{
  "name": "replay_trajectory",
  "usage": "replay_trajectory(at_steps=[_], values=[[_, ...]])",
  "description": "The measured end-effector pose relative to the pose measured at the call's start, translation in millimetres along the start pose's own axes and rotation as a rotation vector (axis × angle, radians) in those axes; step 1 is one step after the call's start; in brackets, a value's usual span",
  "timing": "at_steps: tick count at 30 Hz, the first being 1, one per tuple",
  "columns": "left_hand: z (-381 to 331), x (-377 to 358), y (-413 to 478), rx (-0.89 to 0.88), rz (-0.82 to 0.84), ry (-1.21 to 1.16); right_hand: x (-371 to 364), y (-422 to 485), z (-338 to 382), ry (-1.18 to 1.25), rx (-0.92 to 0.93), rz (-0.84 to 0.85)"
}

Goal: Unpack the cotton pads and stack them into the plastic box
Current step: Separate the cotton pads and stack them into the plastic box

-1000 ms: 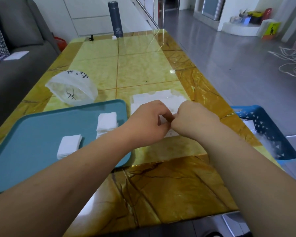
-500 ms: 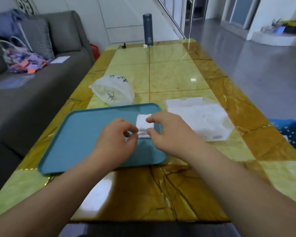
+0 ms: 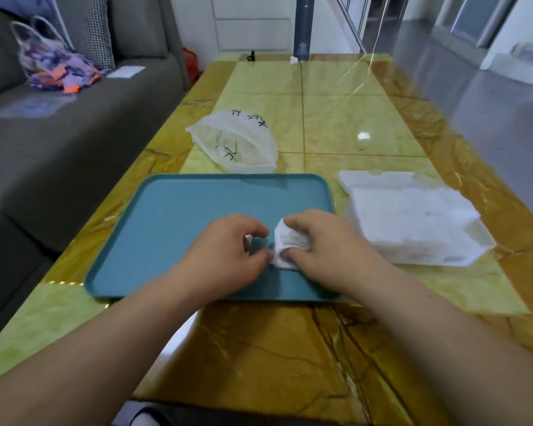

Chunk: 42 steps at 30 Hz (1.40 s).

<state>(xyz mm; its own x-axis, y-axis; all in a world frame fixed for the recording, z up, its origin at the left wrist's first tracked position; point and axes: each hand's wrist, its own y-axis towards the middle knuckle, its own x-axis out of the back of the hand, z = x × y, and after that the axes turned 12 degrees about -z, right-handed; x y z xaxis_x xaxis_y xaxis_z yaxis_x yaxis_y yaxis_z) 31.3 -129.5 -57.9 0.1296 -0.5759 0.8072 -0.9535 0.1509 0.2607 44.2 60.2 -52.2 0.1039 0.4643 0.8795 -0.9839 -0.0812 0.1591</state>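
Nearest the camera, two bare forearms reach across the marbled yellow table [image 3: 290, 348] to the teal tray [image 3: 182, 216], and both hands meet above its near right part. The right hand [image 3: 330, 244] has its fingers and thumb curled round a small bunch of white cotton pads [image 3: 285, 245], which bulges between them just above the tray's floor. The left hand [image 3: 225, 250] is narrowly closed. Its thumb tip touches the bunch's lower left corner, and a sliver of white shows between thumb and forefinger, so it pinches the pads too. Just right of the tray, resting on the table, lies the translucent white plastic box [image 3: 413, 219]; what it holds is a white blur. Just past the tray's far edge sits a crumpled white plastic bag [image 3: 234, 142] with black marks. Well beyond the tray, at the table's far end, a dark flask [image 3: 302, 26] stands upright, with a small black object [image 3: 252, 56] and a small white one [image 3: 293, 59] near it. Left of the tray runs a grey sofa [image 3: 43, 142] carrying a colourful bag [image 3: 53, 63] and a white card [image 3: 125, 71].
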Motion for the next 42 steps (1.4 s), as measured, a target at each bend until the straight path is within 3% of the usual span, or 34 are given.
replay_trajectory(at_steps=[7,15,22,27,35,42], values=[[-4,3,-2,0.009,0.024,-0.019,8,-6,-1,0.232,-0.066,0.044],[-8,12,-7,0.086,0.061,-0.062,15,-14,-5,0.325,-0.084,0.059],[-5,8,-7,0.12,-0.006,-0.123,16,-15,-6,0.411,-0.186,-0.116],[-12,8,-5,0.169,-0.099,-0.32,18,-15,0,0.586,-0.205,-0.252],[-19,12,-2,0.263,-0.08,-0.601,25,-16,14,1.21,-0.507,-0.042],[-22,10,-7,0.224,-0.031,-0.592,12,-16,12,1.145,-0.546,-0.051]])
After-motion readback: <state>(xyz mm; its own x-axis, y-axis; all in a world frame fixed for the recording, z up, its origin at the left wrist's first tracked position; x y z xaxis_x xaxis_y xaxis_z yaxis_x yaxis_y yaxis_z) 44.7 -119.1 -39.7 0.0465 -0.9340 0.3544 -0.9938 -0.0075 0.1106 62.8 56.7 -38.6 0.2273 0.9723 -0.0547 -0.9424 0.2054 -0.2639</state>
